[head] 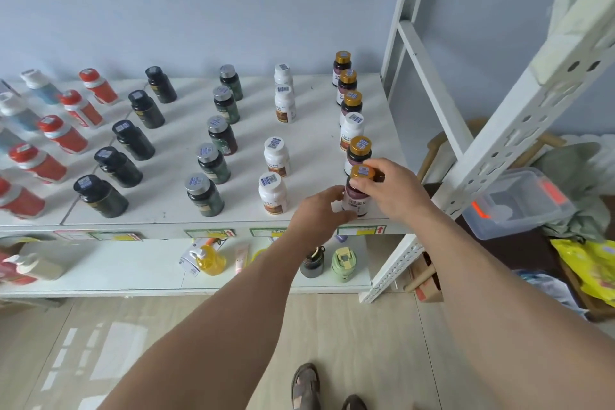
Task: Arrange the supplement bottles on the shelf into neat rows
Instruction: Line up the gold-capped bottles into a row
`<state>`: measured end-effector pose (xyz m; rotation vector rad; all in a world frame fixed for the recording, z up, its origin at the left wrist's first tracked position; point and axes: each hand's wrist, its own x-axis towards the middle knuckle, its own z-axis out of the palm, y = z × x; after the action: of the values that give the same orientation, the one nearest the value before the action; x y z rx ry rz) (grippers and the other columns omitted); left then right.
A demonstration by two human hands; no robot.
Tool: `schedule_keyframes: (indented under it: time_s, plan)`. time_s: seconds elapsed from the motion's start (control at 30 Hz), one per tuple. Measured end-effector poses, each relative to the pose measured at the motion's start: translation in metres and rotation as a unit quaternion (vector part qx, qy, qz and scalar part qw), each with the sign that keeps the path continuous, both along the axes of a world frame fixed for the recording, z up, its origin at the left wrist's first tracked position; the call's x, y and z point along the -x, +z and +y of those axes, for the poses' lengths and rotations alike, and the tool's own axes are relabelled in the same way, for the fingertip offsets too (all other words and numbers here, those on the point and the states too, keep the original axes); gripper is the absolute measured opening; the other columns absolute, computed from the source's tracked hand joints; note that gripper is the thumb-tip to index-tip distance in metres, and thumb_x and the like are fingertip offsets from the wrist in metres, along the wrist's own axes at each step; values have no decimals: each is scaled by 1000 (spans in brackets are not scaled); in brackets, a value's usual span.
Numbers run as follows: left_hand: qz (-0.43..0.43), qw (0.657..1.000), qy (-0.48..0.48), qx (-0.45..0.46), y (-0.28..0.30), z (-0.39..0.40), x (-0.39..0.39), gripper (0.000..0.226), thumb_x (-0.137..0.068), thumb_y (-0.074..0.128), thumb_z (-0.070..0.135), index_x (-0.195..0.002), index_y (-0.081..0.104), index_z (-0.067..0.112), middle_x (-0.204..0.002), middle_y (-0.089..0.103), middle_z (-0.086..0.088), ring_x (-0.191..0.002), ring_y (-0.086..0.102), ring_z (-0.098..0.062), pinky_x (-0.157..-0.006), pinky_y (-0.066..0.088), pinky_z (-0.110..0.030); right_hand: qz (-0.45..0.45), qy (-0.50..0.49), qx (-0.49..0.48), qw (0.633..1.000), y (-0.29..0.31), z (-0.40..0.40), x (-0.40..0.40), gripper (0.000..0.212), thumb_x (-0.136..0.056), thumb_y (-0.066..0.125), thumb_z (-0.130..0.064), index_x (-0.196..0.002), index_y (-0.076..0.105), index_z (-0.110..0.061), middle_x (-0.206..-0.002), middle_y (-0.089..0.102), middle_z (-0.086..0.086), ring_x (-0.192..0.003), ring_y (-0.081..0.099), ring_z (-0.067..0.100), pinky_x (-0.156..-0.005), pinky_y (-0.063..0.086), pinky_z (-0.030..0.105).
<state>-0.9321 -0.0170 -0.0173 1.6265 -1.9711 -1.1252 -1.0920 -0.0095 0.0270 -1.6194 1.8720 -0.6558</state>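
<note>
A gold-capped dark bottle [357, 198] stands at the front right corner of the white shelf [319, 143]. My right hand [391, 190] pinches its gold cap from the right. My left hand [319, 213] curls round the bottle's lower body from the left. Behind it runs a row of gold-capped bottles [351, 103] with one white bottle [351, 131] among them. To the left stand rows of white bottles [276, 156], silver-capped green bottles [213, 163], black bottles [133, 140] and red bottles [63, 135].
A white perforated shelf upright [519, 130] rises just right of my hands. The lower shelf holds a yellow pump bottle [209, 258] and a green flask [344, 263]. A clear plastic bin [519, 206] and bags lie on the floor at right.
</note>
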Motion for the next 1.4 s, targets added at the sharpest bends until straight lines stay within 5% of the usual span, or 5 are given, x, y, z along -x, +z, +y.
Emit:
schedule_keyframes:
  time_s: [0.17, 0.6, 0.83, 1.2, 1.4]
  plan:
    - [40, 998, -38, -9, 16, -3, -12, 46, -84, 71, 36, -128, 58, 30, -121, 65, 11, -106, 58, -6, -87, 40, -20, -11, -6, -3, 1000, 17, 1, -4, 51, -85, 65, -48, -128, 58, -21, -116, 65, -3, -106, 59, 17, -89, 47, 30]
    - [107, 991, -59, -54, 35, -17, 3, 37, -81, 76, 28, -117, 66, 27, -109, 72, 6, -104, 66, -10, -98, 48, -33, -18, -38, 41, 998, 35, 0, 6, 33, -86, 65, -45, -107, 65, -19, -96, 65, -5, -88, 58, 13, -67, 42, 25]
    - [113, 991, -44, -61, 36, -20, 11, 37, -82, 76, 28, -117, 66, 26, -109, 72, 5, -104, 65, -11, -91, 50, -28, -28, -35, 38, 998, 33, -7, 16, 32, -86, 66, -44, -106, 65, -19, -93, 64, -7, -88, 59, 13, -68, 41, 26]
    - [-20, 999, -22, 19, 20, -23, 20, 48, -84, 70, 42, -129, 57, 32, -124, 64, 9, -111, 57, -12, -82, 38, -21, -53, 8, 33, 998, 6, -10, 28, 31, -88, 64, -44, -112, 62, -26, -97, 65, -11, -92, 59, 11, -69, 42, 19]
    - [-66, 996, -40, 45, 14, -24, 21, 46, -87, 68, 39, -130, 56, 31, -127, 63, 9, -113, 58, -16, -92, 47, -30, -86, 6, 7, 996, -16, -3, 29, 35, -86, 68, -40, -118, 61, -29, -99, 66, -14, -95, 60, 7, -81, 45, 22]
